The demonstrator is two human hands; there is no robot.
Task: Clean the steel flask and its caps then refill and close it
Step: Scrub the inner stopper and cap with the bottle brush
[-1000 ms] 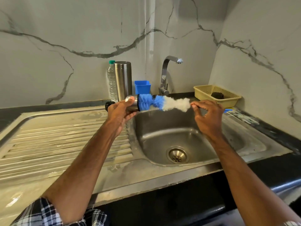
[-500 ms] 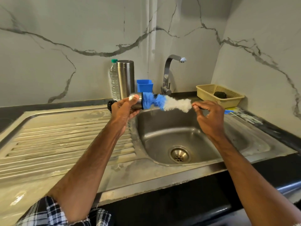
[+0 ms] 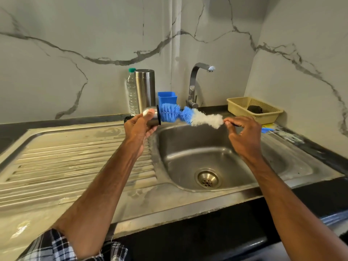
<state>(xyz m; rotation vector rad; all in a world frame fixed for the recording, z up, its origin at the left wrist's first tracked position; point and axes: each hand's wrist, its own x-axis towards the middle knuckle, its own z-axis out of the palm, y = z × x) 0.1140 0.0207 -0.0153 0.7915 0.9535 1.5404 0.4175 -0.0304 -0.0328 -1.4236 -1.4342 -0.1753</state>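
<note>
**Q:** Entry one, the cap?
**A:** Steel cap (image 3: 153, 117), in my left hand (image 3: 138, 129), fingers (image 3: 150, 131) curled round it. Its axis is level, and the black-ringed mouth faces my right fingers (image 3: 232, 122).

**Q:** The brush?
**A:** Brush (image 3: 180, 116), long axis level on the same line. The blue bristles meet the cap's mouth and the white bristles are nearest my right hand (image 3: 244, 136), which pinches the thin handle. Those fingers hide most of the handle. I can't tell how far the tip goes inside the cap.

**Q:** The flask?
**A:** Steel flask (image 3: 145, 89), upright on the tabletop (image 3: 56, 123) behind my left fingers, beside a plastic bottle (image 3: 131, 93). Its foot is hidden by the cap.

**Q:** Room to move?
**A:** Open sink (image 3: 188, 161) below both hands. The tap (image 3: 194, 85) and a blue tub (image 3: 167, 97) stand just behind the brush. A yellow basket (image 3: 254, 108) is beyond my right fingers.
</note>
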